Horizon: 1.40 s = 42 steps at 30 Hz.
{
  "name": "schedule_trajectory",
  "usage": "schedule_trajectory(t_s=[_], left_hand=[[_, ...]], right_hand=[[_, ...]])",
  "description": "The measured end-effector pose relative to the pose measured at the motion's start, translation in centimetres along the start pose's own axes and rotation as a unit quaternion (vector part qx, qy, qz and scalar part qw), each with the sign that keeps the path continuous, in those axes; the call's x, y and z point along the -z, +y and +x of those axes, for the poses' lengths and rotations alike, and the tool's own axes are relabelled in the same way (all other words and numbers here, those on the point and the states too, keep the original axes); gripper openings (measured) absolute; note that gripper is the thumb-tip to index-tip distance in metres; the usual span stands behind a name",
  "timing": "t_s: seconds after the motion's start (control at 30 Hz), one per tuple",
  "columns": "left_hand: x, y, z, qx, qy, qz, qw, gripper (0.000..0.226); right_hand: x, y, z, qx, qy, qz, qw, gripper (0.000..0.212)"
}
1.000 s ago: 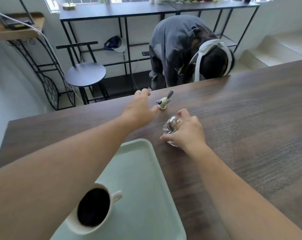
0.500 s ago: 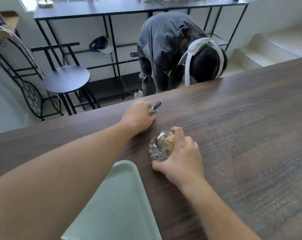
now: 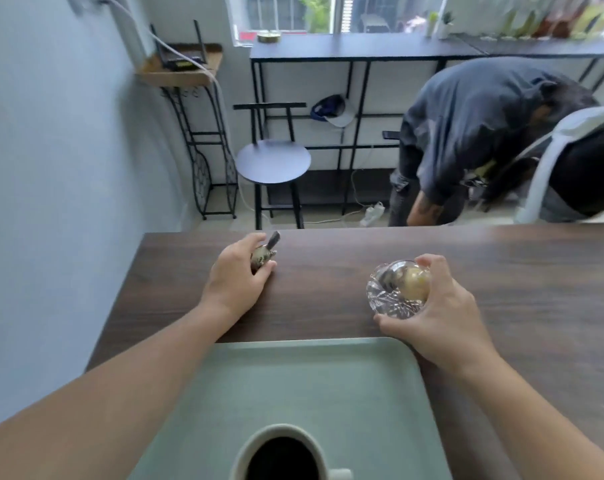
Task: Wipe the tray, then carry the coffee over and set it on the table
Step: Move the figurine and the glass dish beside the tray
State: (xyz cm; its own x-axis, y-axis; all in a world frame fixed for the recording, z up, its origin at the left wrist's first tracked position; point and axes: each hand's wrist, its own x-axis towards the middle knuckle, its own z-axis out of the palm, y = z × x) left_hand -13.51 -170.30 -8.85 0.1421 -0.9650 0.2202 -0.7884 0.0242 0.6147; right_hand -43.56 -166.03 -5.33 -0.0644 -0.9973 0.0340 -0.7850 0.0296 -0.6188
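Note:
A pale green tray [image 3: 328, 382] lies on the dark wooden table [image 3: 522, 271] right in front of me. A white cup of black coffee [image 3: 283, 455] stands on the tray's near edge, its handle to the right. My left hand [image 3: 236, 277] is closed around a small bird figurine [image 3: 263, 256] near the table's far edge. My right hand [image 3: 439, 306] grips a cut-glass bowl [image 3: 394, 291] holding a pale round item, just beyond the tray's right corner.
A person in a grey top [image 3: 473, 133] bends over behind the table's far edge, next to a white-framed chair [image 3: 557, 157]. A round black stool [image 3: 273, 161], a wire stand [image 3: 203, 150] and a long black counter [image 3: 363, 46] stand further back. A wall runs along the left.
My view has swung left and down, so the coffee cup shows again on the tray. Both hands have moved apart, the left gripping the bird figurine, the right holding the glass bowl.

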Motion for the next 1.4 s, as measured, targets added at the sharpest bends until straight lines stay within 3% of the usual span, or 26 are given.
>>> schedule_trajectory(t_s=[0.27,0.4,0.93,1.07,1.17,1.3,1.4], left_hand=[[6.7,-8.7,-1.8,0.106,0.133,0.011,0.985,0.044],[7.5,-10.6,-2.1,0.169,0.204,-0.030,0.964,0.048],[7.0,-11.2,-1.6,0.161,0.202,-0.057,0.964,0.057],[7.2,-11.2,-2.0,0.156,0.201,-0.081,0.964,0.073],[8.1,-11.4,-3.3,0.161,0.195,-0.109,0.961,0.083],[9.8,-9.6,-8.6,0.197,0.152,-0.151,0.957,0.071],[10.8,-7.2,-15.6,0.167,0.094,-0.146,0.971,0.054]], right_hand=[[-7.2,-12.3,4.1,0.163,-0.137,0.000,0.977,0.087],[-11.7,-16.9,5.4,0.201,-0.183,-0.001,0.962,0.088],[-14.9,-18.5,7.4,0.256,-0.236,-0.085,0.934,0.099],[-13.9,-17.9,7.1,0.241,-0.256,-0.052,0.935,0.113],[-11.5,-16.5,5.1,0.219,-0.197,0.010,0.955,0.114],[-6.4,-11.0,-2.4,0.216,0.019,0.086,0.972,0.055],[-2.9,-4.7,-10.2,0.151,0.088,0.068,0.982,0.026]])
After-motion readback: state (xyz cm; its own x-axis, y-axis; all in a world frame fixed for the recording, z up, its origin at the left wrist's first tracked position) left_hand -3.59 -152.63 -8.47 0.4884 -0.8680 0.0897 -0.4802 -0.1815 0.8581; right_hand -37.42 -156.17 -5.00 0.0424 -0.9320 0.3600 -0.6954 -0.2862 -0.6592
